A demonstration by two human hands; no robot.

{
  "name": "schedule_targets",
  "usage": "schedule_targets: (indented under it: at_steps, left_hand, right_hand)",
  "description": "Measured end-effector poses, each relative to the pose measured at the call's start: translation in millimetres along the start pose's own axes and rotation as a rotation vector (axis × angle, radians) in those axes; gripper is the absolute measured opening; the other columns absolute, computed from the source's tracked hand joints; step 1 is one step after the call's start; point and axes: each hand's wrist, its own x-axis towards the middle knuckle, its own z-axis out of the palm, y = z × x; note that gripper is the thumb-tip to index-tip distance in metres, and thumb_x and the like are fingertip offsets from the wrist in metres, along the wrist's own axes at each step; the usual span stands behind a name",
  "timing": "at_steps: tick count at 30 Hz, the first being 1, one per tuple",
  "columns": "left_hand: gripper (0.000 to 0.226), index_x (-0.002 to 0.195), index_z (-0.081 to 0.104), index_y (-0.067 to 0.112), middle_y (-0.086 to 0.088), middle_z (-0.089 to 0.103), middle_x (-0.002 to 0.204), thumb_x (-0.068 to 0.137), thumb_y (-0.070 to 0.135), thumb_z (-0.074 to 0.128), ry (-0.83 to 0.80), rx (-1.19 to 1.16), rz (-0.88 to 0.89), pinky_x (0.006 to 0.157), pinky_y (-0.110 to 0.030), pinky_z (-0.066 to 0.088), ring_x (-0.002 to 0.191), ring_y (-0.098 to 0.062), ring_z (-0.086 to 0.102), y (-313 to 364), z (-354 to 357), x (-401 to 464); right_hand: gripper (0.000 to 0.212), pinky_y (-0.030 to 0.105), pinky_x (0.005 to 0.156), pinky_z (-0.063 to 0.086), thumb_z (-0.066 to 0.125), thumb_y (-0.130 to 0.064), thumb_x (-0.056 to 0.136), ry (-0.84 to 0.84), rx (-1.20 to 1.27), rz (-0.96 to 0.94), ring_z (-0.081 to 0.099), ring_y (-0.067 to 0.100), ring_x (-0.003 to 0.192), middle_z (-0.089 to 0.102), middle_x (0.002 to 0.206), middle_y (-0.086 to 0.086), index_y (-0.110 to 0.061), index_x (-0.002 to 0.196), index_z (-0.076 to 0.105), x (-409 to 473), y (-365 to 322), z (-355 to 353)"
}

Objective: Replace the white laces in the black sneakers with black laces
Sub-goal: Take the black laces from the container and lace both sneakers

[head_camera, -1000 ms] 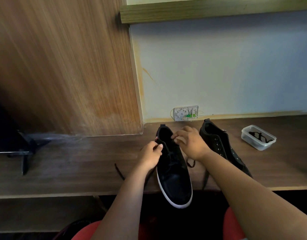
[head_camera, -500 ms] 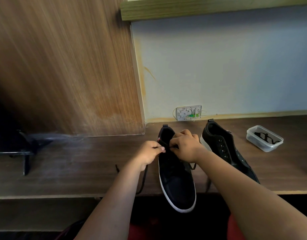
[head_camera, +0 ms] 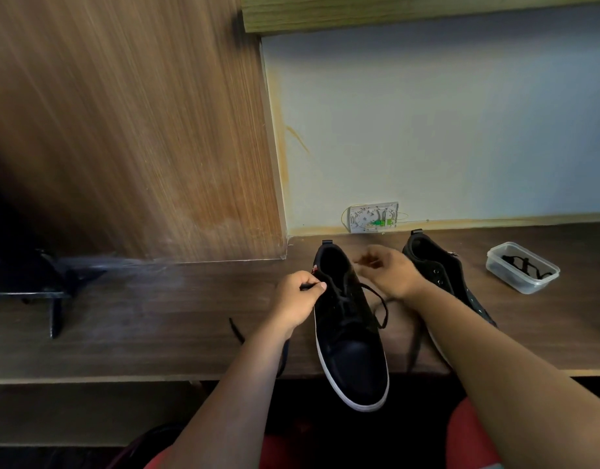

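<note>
Matt black sneaker [head_camera: 349,333] (white rubbery sole) on smooth wood-grain desk [head_camera: 156,319]

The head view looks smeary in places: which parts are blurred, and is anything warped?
Head view: the right hand is motion-blurred at the fingers; the left hand and the sneaker are sharper; the wood panel streaks; the wide lens bends the desk edge.

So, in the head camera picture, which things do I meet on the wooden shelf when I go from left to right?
Dark stand → left hand → laced sneaker → right hand → second sneaker → clear plastic container with a black lace inside.
</note>
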Motion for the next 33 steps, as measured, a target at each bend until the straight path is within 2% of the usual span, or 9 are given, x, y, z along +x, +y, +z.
schedule_targets:
  at_steps: [5, 11, 15, 19, 24, 26, 29, 31, 33]
  left_hand:
    - [0.019, 0.082, 0.051, 0.016, -0.002, 0.057, 0.08, 0.099, 0.025, 0.051, -0.061, 0.011, -0.114, 0.067, -0.03, 0.041, 0.071, -0.016, 0.05, 6.5, 9.1, -1.4]
    - [0.021, 0.087, 0.065, 0.019, 0.001, 0.065, 0.097, 0.098, 0.029, 0.051, -0.045, 0.064, -0.11, 0.075, -0.029, 0.043, 0.091, -0.015, 0.058, 8.4, 10.9, -9.9]
    - [0.022, 0.076, 0.063, 0.025, 0.001, 0.066, 0.092, 0.097, 0.026, 0.055, -0.003, 0.069, -0.078, 0.078, -0.031, 0.045, 0.091, -0.017, 0.06, 8.4, 11.5, -15.9]
    - [0.018, 0.079, 0.067, 0.024, 0.003, 0.068, 0.091, 0.094, 0.024, 0.059, 0.03, 0.077, -0.052, 0.076, -0.029, 0.045, 0.091, -0.015, 0.06, 9.7, 8.8, -15.1]
    - [0.021, 0.083, 0.068, 0.014, 0.0, 0.065, 0.085, 0.096, 0.026, 0.056, 0.001, 0.224, -0.072, 0.073, -0.03, 0.044, 0.085, -0.02, 0.059, 15.5, -1.2, -11.2]
    - [0.022, 0.083, 0.068, 0.011, -0.005, 0.067, 0.094, 0.095, 0.024, 0.055, -0.049, 0.241, -0.098, 0.074, -0.03, 0.042, 0.088, -0.021, 0.059, 22.4, -9.7, -10.6]
    - [0.021, 0.079, 0.066, 0.01, -0.005, 0.062, 0.082, 0.094, 0.017, 0.053, -0.101, 0.261, -0.081, 0.068, -0.028, 0.038, 0.075, -0.017, 0.053, 45.3, -20.3, -22.0]
    - [0.024, 0.074, 0.064, 0.014, 0.0, 0.058, 0.073, 0.095, 0.017, 0.051, -0.169, 0.275, -0.033, 0.065, -0.026, 0.039, 0.067, -0.014, 0.051, 66.1, -23.2, -36.6]
    - [0.026, 0.073, 0.063, 0.015, 0.002, 0.058, 0.071, 0.096, 0.019, 0.051, -0.301, 0.31, 0.021, 0.063, -0.025, 0.041, 0.061, -0.012, 0.051, 86.3, -24.2, -52.8]
  right_hand:
    - [0.013, 0.031, 0.085, 0.051, 0.07, -0.03, 0.087, -0.153, -0.1, 0.11, 0.064, 0.015, 0.087, 0.069, 0.09, -0.003, -0.019, 0.095, 0.069, -12.0, 17.4, -3.8]
    - [0.04, 0.028, 0.076, 0.039, 0.039, -0.057, 0.096, -0.157, -0.11, 0.131, 0.058, 0.015, 0.085, 0.062, 0.084, -0.004, -0.024, 0.083, 0.058, -24.3, -4.8, 7.7]
    - [0.02, 0.027, 0.068, 0.039, 0.055, -0.034, 0.096, -0.188, -0.17, 0.062, 0.056, 0.017, 0.078, 0.059, 0.076, -0.004, -0.023, 0.08, 0.056, -30.5, -6.0, 10.7]
    - [0.023, 0.021, 0.055, 0.048, 0.052, -0.025, 0.098, 0.041, 0.026, 0.143, 0.053, 0.015, 0.059, 0.057, 0.066, 0.002, -0.017, 0.078, 0.06, -29.2, -3.7, -1.0]
    - [0.029, 0.028, 0.051, 0.04, 0.052, -0.026, 0.099, 0.011, 0.191, 0.267, 0.044, 0.015, 0.05, 0.051, 0.059, 0.002, -0.009, 0.078, 0.062, -31.7, -5.6, -8.0]
    - [0.034, 0.028, 0.048, 0.038, 0.046, -0.022, 0.101, -0.089, 0.452, 0.396, 0.042, 0.016, 0.048, 0.051, 0.063, 0.007, -0.005, 0.074, 0.057, -34.5, -14.1, -14.7]
    - [0.038, 0.03, 0.058, 0.057, 0.037, -0.014, 0.102, -0.344, 0.975, 0.614, 0.068, 0.023, 0.064, 0.068, 0.087, 0.023, -0.007, 0.069, 0.053, -42.8, -26.9, -23.3]
    - [0.038, 0.037, 0.071, 0.06, 0.034, -0.011, 0.101, -0.441, 1.159, 0.632, 0.072, 0.036, 0.084, 0.064, 0.106, 0.035, -0.004, 0.069, 0.052, -44.0, -33.3, -24.4]
    - [0.037, 0.044, 0.069, 0.061, 0.032, -0.012, 0.101, -0.474, 1.219, 0.606, 0.071, 0.04, 0.082, 0.065, 0.098, 0.035, -0.004, 0.07, 0.049, -46.0, -41.9, -20.0]
